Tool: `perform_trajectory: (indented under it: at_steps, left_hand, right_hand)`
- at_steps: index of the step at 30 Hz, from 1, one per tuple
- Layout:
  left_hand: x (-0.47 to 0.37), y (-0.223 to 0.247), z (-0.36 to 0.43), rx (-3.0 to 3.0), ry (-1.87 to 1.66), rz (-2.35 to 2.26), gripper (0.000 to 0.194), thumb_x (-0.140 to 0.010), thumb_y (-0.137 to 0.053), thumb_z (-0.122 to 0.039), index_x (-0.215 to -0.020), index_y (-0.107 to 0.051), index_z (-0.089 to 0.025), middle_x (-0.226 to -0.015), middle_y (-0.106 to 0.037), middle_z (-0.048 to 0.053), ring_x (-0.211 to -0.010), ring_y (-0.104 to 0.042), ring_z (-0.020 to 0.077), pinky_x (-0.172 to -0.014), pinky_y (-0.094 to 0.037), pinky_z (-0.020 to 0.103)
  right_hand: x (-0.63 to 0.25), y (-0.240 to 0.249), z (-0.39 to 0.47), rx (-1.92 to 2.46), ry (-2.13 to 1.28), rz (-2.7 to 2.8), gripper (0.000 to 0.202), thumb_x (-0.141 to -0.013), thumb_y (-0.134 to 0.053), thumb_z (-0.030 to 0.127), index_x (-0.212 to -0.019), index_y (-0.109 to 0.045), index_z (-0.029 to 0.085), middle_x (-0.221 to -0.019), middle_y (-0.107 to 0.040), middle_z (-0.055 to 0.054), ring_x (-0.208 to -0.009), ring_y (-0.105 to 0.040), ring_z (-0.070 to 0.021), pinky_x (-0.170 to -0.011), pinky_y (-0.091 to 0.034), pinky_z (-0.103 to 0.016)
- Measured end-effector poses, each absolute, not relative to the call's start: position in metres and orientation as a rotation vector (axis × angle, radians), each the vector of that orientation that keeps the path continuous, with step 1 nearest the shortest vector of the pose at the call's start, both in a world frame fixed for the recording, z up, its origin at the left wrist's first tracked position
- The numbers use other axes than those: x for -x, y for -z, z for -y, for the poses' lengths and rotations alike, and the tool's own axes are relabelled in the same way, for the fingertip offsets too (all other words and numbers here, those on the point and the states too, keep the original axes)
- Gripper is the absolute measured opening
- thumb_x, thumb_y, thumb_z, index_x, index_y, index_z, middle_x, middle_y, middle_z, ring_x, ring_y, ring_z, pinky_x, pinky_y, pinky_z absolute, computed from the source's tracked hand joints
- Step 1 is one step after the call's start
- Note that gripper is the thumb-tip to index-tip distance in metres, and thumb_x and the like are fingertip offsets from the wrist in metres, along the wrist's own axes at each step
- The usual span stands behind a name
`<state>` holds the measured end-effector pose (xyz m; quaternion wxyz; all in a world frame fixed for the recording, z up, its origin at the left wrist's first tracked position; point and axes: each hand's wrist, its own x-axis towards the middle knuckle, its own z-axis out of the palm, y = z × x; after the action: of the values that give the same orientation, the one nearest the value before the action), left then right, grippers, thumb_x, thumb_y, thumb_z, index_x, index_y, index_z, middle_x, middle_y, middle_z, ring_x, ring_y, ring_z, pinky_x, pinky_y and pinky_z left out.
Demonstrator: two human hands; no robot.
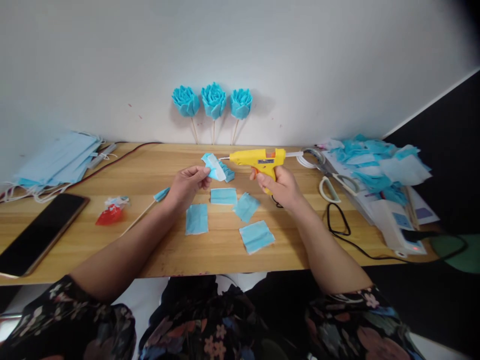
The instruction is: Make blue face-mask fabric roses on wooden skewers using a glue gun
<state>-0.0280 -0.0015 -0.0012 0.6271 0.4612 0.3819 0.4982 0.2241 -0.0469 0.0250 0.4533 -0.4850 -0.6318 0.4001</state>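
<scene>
Between the thumb and fingers of my left hand [190, 184] is a folded blue-and-white fabric piece [215, 167]. My right hand [280, 187] is wrapped round the handle of a yellow glue gun [249, 157], whose nozzle points left and reaches the fabric piece. A clear glue stick [294, 154] sticks out of the gun's back. Behind the held piece lie more blue pieces [228, 174]. Several cut blue squares [197, 219] are spread on the table in front of my hands. Beside my left forearm rests a thin stick with a blue wrapped tip [161, 194].
Three blue fabric flowers on sticks [213, 101] lean against the wall. At left are face masks [62, 157], a phone [41, 232] and a red packet [111, 211]. Scissors [339, 185], a scrap pile [382, 165], a power strip [399, 227] and a black cable [360, 250] occupy the right.
</scene>
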Motion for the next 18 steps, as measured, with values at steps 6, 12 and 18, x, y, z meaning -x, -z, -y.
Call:
perform_trajectory:
  at_steps: [6,12,18]
  left_hand:
    - [0.0283,0.0042,0.0012,-1.074,-1.122,-0.848,0.034,-0.068,-0.086,-0.045,-0.066,-0.069,-0.016,-0.061,-0.064,0.0,-0.055,-0.054,0.0085,-0.057,-0.042,0.024]
    - [0.0278,0.0047,0.0017,-1.072,-1.096,-0.86,0.035,-0.068,-0.087,-0.045,-0.066,-0.069,-0.015,-0.062,-0.064,0.0,-0.055,-0.054,0.0092,-0.057,-0.043,0.025]
    - [0.0275,0.0032,0.0028,-1.074,-1.061,-0.842,0.036,-0.065,-0.089,-0.046,-0.067,-0.07,-0.015,-0.062,-0.065,0.001,-0.056,-0.055,0.0096,-0.058,-0.043,0.025]
  right_hand:
    - [-0.2225,-0.0225,0.047,1.21,-0.985,1.604,0.044,-0.086,-0.066,0.061,-0.095,-0.065,0.018,-0.086,-0.066,-0.003,-0.06,-0.047,-0.0099,-0.058,-0.04,-0.027]
    - [-0.2222,-0.0223,0.0471,1.227,-0.995,1.593,0.046,-0.084,-0.066,0.063,-0.093,-0.065,0.018,-0.083,-0.066,-0.003,-0.059,-0.047,-0.0099,-0.057,-0.04,-0.027]
    - [-0.2214,-0.0226,0.047,1.246,-0.976,1.615,0.044,-0.085,-0.065,0.061,-0.093,-0.065,0.018,-0.077,-0.062,-0.001,-0.058,-0.046,-0.0104,-0.056,-0.038,-0.027]
